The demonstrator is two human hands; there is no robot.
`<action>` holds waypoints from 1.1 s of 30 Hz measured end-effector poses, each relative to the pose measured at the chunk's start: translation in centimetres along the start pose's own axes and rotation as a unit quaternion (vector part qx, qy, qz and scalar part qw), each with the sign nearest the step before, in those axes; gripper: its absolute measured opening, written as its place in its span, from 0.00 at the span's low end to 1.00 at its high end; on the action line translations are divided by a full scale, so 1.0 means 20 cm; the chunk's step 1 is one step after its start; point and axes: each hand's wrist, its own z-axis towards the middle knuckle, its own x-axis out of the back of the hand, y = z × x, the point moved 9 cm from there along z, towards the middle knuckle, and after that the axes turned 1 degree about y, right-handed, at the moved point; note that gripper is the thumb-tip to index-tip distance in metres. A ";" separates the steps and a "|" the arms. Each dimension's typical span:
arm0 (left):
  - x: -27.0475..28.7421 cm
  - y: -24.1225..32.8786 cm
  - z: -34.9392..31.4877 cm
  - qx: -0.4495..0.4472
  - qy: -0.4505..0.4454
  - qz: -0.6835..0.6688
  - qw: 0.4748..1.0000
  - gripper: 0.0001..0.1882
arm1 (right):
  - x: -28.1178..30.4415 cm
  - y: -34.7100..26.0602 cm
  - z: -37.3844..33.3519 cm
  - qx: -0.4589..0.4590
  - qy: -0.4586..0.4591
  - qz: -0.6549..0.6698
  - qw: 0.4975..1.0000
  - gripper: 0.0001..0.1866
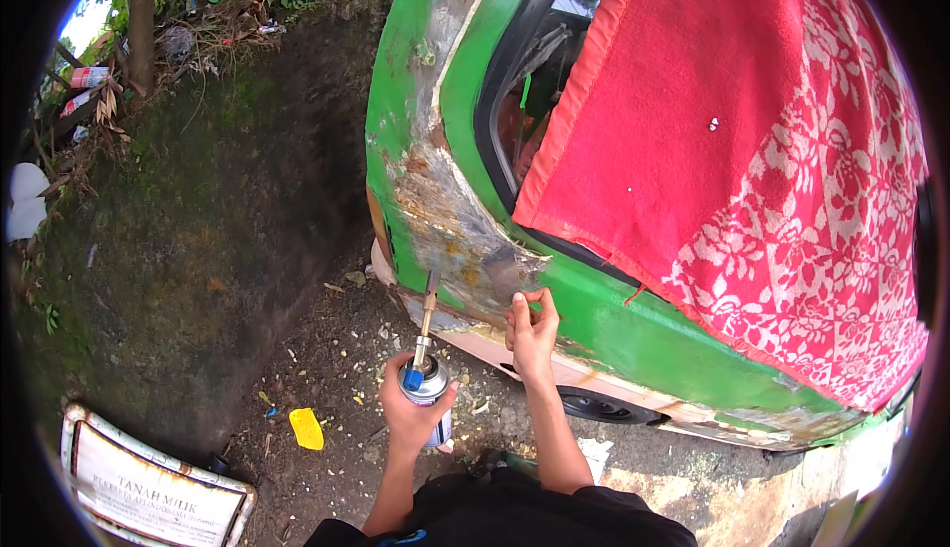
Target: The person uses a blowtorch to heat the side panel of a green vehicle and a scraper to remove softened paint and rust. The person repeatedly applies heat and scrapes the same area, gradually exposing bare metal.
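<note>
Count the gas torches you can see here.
1: the gas torch is in your left grip, its nozzle pointing toward the patchy green car. Any others could be hidden behind the car.

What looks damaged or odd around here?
The green car body is damaged: paint is gone from its corner, leaving ragged, grey-brown patches near the tip of the torch in the left hand. A yellow scrap also lies on the dirt, looking like litter.
</note>
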 end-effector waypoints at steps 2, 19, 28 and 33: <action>0.00 0.00 -0.03 -0.006 -0.001 0.021 1.000 0.32 | 0.04 -0.02 -0.02 -0.006 0.002 0.000 1.000 0.10; 0.02 -0.03 -0.11 0.021 0.014 0.022 0.999 0.32 | 0.00 -0.01 0.01 0.005 -0.009 -0.012 1.000 0.11; 0.04 -0.02 -0.12 0.027 0.026 0.023 0.999 0.32 | -0.03 0.01 0.03 0.030 -0.008 -0.020 0.999 0.11; 0.02 0.02 -0.09 0.011 0.024 0.033 0.999 0.32 | -0.08 -0.04 0.11 0.039 -0.005 -0.018 0.999 0.11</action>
